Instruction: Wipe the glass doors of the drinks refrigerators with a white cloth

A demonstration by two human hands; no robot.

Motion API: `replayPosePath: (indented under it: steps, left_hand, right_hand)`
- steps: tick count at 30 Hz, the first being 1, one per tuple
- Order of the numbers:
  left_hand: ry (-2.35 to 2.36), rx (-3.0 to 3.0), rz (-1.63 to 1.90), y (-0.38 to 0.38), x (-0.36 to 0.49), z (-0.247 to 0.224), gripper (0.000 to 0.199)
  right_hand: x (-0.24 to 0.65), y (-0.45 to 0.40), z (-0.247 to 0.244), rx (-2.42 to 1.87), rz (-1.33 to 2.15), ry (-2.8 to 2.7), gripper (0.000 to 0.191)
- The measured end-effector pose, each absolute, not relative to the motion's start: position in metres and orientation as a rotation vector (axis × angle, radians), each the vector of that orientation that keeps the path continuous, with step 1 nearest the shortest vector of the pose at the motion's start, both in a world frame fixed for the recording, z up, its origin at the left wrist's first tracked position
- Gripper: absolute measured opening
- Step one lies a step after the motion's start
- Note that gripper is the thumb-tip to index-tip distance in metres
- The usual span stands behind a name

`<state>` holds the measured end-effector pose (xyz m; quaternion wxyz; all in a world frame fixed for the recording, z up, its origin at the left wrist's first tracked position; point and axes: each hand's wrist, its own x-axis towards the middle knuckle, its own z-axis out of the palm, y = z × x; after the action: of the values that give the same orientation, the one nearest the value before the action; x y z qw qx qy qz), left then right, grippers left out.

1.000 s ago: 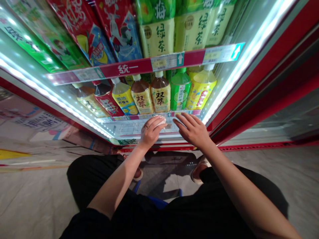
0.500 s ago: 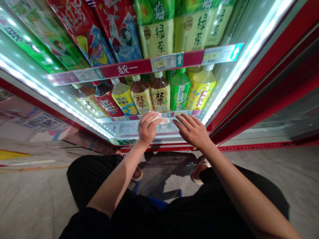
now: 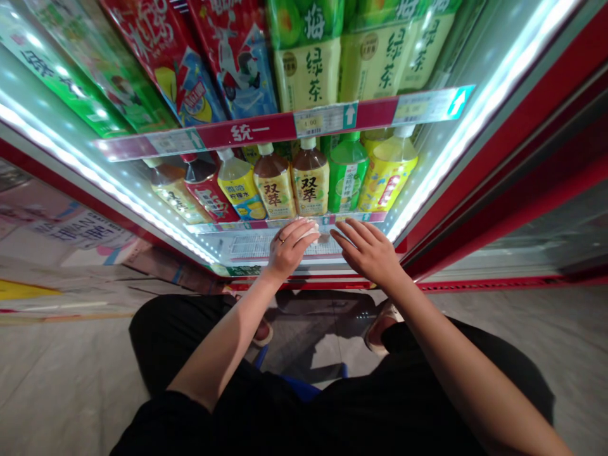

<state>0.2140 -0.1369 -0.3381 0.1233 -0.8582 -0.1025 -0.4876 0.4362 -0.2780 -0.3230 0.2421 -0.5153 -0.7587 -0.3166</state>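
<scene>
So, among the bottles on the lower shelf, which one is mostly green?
The green bottle, between the brown 双萃 bottle and the yellow bottle; the others show brown, yellow or red.

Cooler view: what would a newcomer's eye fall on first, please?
Rows of bright bottled drinks fill the lit red cooler, behind a red price strip. Below them, at the lower shelf edge, the left hand covers a white wipe, and the right hand spreads beside it.

Red frame of drinks cooler (image 3: 513, 142)
</scene>
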Motion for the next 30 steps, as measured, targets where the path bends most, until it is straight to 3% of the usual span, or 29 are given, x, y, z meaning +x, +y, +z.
replayPosePath:
  steps: [16,23,30]
  left_hand:
    - [-0.364,-2.351,-1.530,-0.137,0.209,-0.325,0.025]
    - [-0.143,-2.469,-1.438,-0.134,0.206,-0.336,0.024]
    - [-0.252,-2.431,-1.510,-0.133,0.203,-0.341,0.027]
  right_hand:
    - [0.437,-0.279,-0.321,-1.403,-0.869,-2.081,0.043]
    - [0.437,-0.278,-0.321,-1.383,-0.923,-2.059,0.042]
    - [0.436,-0.278,-0.319,-1.373,-0.987,-2.060,0.040]
